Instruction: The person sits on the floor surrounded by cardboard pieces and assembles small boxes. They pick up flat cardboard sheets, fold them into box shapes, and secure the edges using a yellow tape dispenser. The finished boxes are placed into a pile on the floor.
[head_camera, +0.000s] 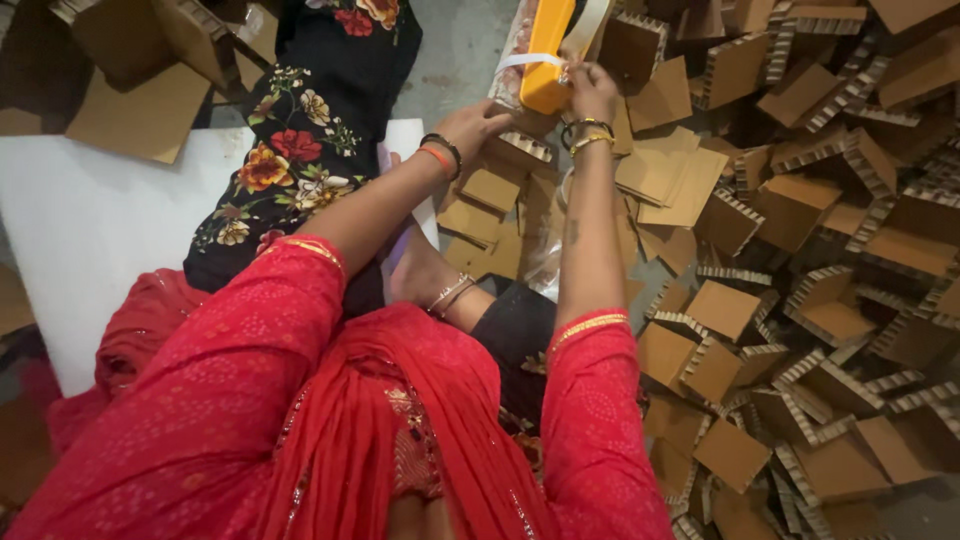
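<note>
From the head camera, both arms in red sleeves reach forward, away from the body, to the top middle of the view. The right hand (592, 88) is closed on the near end of a yellow dispenser (548, 55), fingertips pinching where a white tape strip (524, 61) crosses it; gold bangles sit on that wrist. The dispenser stands tilted, its far end running out past the top edge, and a pale strip rises beside it at the right. The left hand (478, 122) lies just left of and below the dispenser, fingers curled down onto a cardboard piece (520, 148) with a honeycomb edge — whether it truly grips the piece or only presses it, I cannot tell. An orange band and a dark one ring that wrist. Below the hands, flat brown squares (490, 190) lie stacked on the floor between the forearms. To the right, a big heap of cardboard corners (800, 300) fills the floor to the right edge. At the left lies a white sheet (90, 220), its near part under the red cloth — and a black flowered cloth (300, 150) runs along its right edge.
</note>
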